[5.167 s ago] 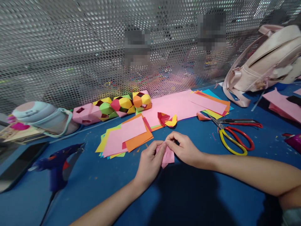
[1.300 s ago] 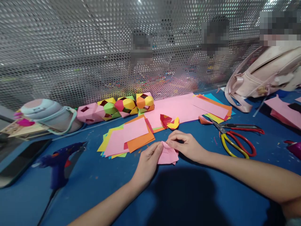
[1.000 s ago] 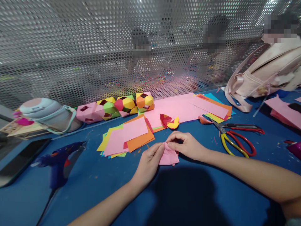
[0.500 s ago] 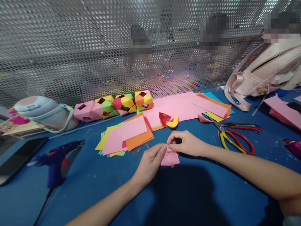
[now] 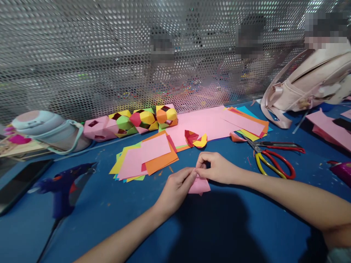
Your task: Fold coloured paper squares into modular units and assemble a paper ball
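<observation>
A small folded pink paper lies on the blue table between my two hands. My left hand pinches its upper left corner with closed fingers. My right hand pinches the same top edge from the right, fingers curled. A stack of coloured square sheets lies just left of and behind my hands. A small red and yellow folded piece sits behind them.
Several folded paper balls line the perforated metal screen. Red and yellow scissors lie to the right, large pink sheets behind. A blue glue gun and pale bottle are at left, a pink backpack at far right.
The pink paper has been folded flatter and smaller between my fingers. Both hands stay in nearly the same spot, pinching its top edge.
</observation>
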Available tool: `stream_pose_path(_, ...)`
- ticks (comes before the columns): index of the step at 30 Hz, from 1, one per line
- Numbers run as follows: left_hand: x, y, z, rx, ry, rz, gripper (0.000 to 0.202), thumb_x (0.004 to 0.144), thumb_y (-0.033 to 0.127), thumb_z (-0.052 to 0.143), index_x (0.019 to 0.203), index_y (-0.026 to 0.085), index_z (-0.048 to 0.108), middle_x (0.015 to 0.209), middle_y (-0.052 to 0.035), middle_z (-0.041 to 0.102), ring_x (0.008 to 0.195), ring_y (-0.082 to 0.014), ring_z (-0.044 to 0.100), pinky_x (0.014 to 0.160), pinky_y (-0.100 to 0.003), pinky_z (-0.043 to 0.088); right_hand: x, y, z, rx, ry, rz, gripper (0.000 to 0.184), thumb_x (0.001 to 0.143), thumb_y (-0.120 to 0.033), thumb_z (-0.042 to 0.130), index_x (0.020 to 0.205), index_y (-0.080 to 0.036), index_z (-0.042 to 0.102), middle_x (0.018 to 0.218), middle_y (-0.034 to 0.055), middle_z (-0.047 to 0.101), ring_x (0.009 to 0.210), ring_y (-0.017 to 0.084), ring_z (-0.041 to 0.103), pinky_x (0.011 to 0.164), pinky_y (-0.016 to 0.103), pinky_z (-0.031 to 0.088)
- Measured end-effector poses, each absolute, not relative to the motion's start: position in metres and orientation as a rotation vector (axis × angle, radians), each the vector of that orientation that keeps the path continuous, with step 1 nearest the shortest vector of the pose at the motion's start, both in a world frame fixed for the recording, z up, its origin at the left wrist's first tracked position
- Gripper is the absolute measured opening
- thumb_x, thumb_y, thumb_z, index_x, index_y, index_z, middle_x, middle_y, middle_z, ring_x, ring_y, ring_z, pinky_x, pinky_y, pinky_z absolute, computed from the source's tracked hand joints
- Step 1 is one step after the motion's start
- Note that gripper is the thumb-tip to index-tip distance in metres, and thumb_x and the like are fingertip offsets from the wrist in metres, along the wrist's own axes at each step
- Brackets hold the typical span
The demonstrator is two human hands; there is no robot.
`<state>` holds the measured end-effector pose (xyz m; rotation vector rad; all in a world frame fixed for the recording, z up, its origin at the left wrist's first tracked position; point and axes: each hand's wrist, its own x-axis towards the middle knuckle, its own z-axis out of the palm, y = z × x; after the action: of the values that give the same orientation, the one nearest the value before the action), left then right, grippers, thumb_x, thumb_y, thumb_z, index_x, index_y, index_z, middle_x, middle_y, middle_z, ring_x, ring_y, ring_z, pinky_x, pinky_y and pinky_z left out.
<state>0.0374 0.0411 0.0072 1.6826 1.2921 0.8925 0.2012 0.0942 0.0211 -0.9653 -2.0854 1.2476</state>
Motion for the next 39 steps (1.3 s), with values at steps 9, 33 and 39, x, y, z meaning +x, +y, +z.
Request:
stream_pose_path(9, 0.037, 0.038, 0.003, 1.796, 1.363, 0.948, 0.026, 0.086, 0.028, 0.048, 0.09, 0.021, 0.072, 0.082, -0.0031, 0.072, 0.068, -0.0167, 0.062, 0.065, -0.024, 0.046, 0.2, 0.095, 0.023, -0.846, -2.22, 1.124, 0.01, 0.082, -0.016, 0.052, 0.073, -0.016, 0.055, 0.07, -0.0011, 0.055, 0.067, 0.011, 0.051, 0.064, 0.024, 0.041)
stream_pose_path(33, 0.038, 0.037, 0.005, 1.63, 1.504, 1.206, 0.016, 0.08, 0.028, 0.057, 0.077, 0.018, 0.07, 0.07, -0.0004, 0.071, 0.062, -0.0139, 0.062, 0.058, -0.021, 0.047, 0.194, 0.085, 0.011, -0.918, -2.22, 0.776, 0.012, 0.086, -0.022, 0.052, 0.079, -0.015, 0.058, 0.075, 0.0031, 0.061, 0.069, 0.013, 0.056, 0.062, 0.024, 0.039)
stream_pose_path(39, 0.038, 0.037, 0.005, 1.592, 1.505, 1.23, 0.016, 0.08, 0.028, 0.057, 0.077, 0.018, 0.069, 0.072, -0.0008, 0.07, 0.066, -0.0141, 0.062, 0.061, -0.021, 0.048, 0.194, 0.086, 0.009, -0.917, -2.165, 0.799, 0.008, 0.083, -0.022, 0.058, 0.079, -0.015, 0.06, 0.075, 0.0029, 0.063, 0.07, 0.013, 0.057, 0.063, 0.023, 0.041)
